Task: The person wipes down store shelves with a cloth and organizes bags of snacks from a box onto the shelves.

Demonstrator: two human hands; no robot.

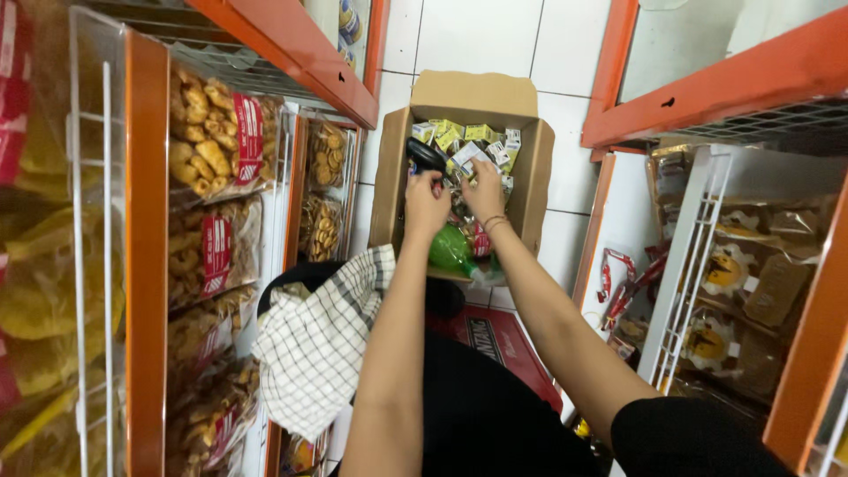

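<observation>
Currently both hands work inside the open cardboard box (pixel 530 181), which stands on the tiled floor (pixel 477 35) at 12 o'clock between two orange shelving racks. I judge the step in hand to be sorting or picking through the box contents; nothing has been lifted clear of the box.

Left hand (pixel 425 205): fingers curled down into the contents, just below a black handheld device (pixel 425 155) at the box's 10 o'clock corner. I cannot tell whether it grips anything.

Right hand (pixel 485 190): fingers bent and pressed among the small yellow and white packets (pixel 468 134) that fill the upper part of the box. A thin band sits on its wrist. Whether it is closed on a packet is hidden.

A green packet (pixel 451 250) lies at the box's 6 o'clock edge, between the two forearms. A checked cloth (pixel 320 344) hangs at 7 o'clock. Bagged snacks (pixel 215 132) fill the left rack at 9 o'clock.

Any next move, in my judgement, calls for a firm pinch on one packet and a straight lift clear of the box flaps.
</observation>
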